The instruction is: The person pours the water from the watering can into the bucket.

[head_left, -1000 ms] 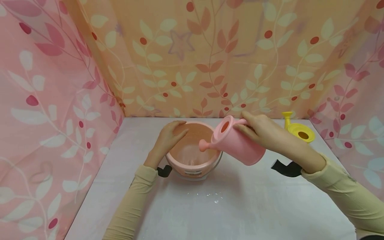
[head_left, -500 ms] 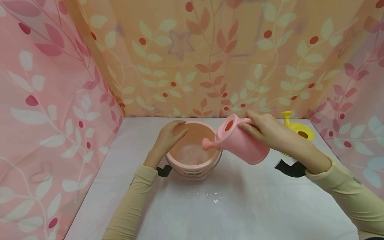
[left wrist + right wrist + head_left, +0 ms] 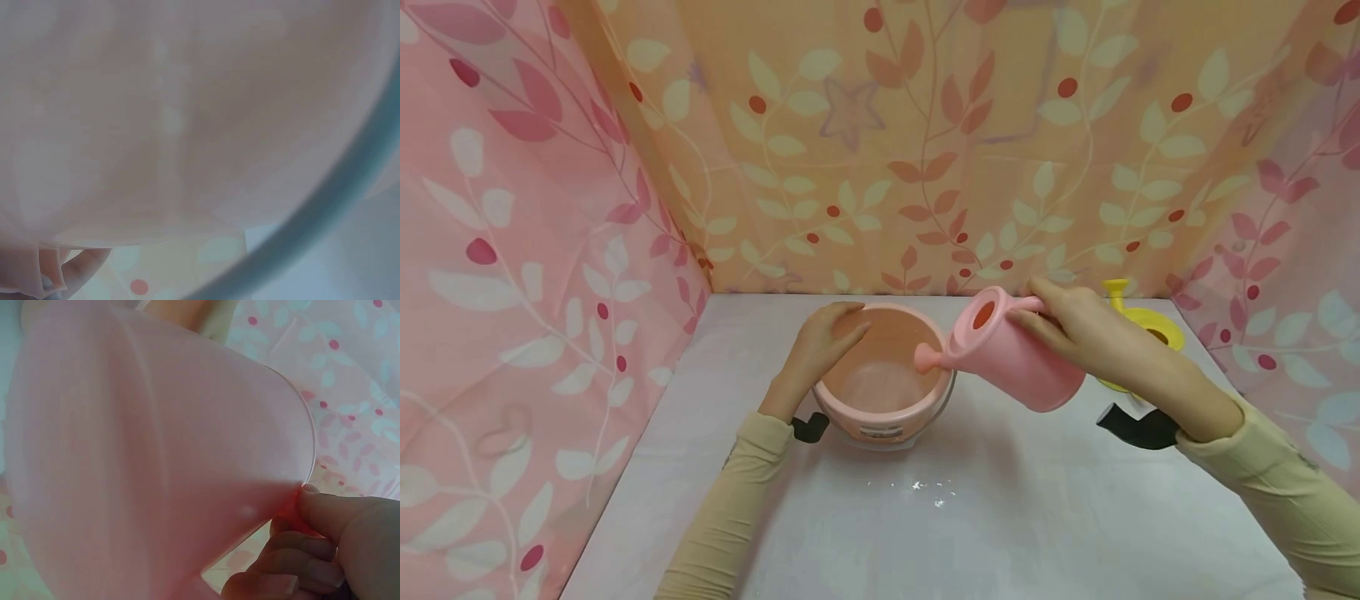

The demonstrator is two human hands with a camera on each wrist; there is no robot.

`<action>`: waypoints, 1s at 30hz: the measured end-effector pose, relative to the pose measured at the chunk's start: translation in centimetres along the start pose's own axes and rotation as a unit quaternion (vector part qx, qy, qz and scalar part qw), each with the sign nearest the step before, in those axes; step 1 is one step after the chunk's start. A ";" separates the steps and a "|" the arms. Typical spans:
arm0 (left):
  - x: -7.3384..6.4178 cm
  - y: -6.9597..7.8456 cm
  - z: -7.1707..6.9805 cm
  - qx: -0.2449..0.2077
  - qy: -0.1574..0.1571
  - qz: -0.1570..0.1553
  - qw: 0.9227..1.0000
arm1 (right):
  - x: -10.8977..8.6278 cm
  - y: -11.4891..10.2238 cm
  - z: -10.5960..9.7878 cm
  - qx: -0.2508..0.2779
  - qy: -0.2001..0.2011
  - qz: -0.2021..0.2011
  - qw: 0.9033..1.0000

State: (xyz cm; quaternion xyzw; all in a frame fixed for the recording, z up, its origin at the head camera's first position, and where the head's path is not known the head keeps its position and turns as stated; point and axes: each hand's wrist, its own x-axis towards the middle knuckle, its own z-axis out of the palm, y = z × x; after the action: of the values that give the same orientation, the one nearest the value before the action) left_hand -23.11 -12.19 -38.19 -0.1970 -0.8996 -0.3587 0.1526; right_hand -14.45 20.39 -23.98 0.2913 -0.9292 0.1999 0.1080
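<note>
In the head view a pale pink bucket (image 3: 880, 417) stands on the white table, with water visible inside. My left hand (image 3: 818, 346) holds its left rim, thumb over the opening; the left wrist view shows fingers (image 3: 84, 272) outside, beside the handle lug. My right hand (image 3: 1071, 321) grips the handle of a pink toy watering can (image 3: 1018, 362) at the bucket's right. The can is tilted, its spout head (image 3: 927, 357) over the bucket's right inner side; no stream shows. The can's body (image 3: 169, 444) fills much of the right wrist view, thumb and curled fingers at its handle.
A yellow watering can (image 3: 1161, 321) stands at the back right, partly behind the right forearm. Water drops (image 3: 936, 492) lie on the table (image 3: 1000, 533) in front of the bucket. Patterned curtains (image 3: 850, 167) enclose the back and both sides.
The right hand and pink watering can have shifted slightly right, drawing the spout toward the bucket's right rim. The left hand and bucket have stayed put.
</note>
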 end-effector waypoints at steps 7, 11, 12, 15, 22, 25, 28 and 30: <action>0.0 0.1 0.0 -0.003 -0.002 0.005 1.000 | -0.3 0.0 -0.3 0.002 -0.006 0.004 1.000; -0.1 0.1 0.1 -0.004 -0.002 0.005 1.000 | -0.5 0.1 -0.5 0.001 -0.005 0.010 1.000; -0.1 0.1 0.1 -0.004 -0.001 0.004 1.000 | -0.5 0.1 -0.6 0.002 -0.006 0.011 1.000; -0.1 0.1 0.2 -0.005 0.001 0.003 1.000 | -0.6 0.2 -0.7 0.006 -0.008 0.008 1.000; 0.0 0.1 0.2 0.001 0.000 0.006 1.000 | -1.1 0.4 -0.8 0.008 0.007 0.019 1.000; 0.0 0.1 0.2 0.002 0.000 0.005 1.000 | -1.2 0.5 -1.0 0.008 0.010 0.013 1.000; 0.0 0.1 0.1 0.000 0.001 0.005 1.000 | -1.4 0.6 -1.2 0.010 0.013 0.009 1.000; 0.0 0.1 0.1 0.001 0.001 0.004 1.000 | -1.6 0.8 -1.2 0.009 0.017 0.007 1.000</action>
State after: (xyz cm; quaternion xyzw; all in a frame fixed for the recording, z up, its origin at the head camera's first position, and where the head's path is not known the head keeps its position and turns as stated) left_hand -23.10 -12.06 -38.20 -0.2004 -0.8989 -0.3572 0.1556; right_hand -13.52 22.27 -23.61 0.2825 -0.9273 0.2140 0.1202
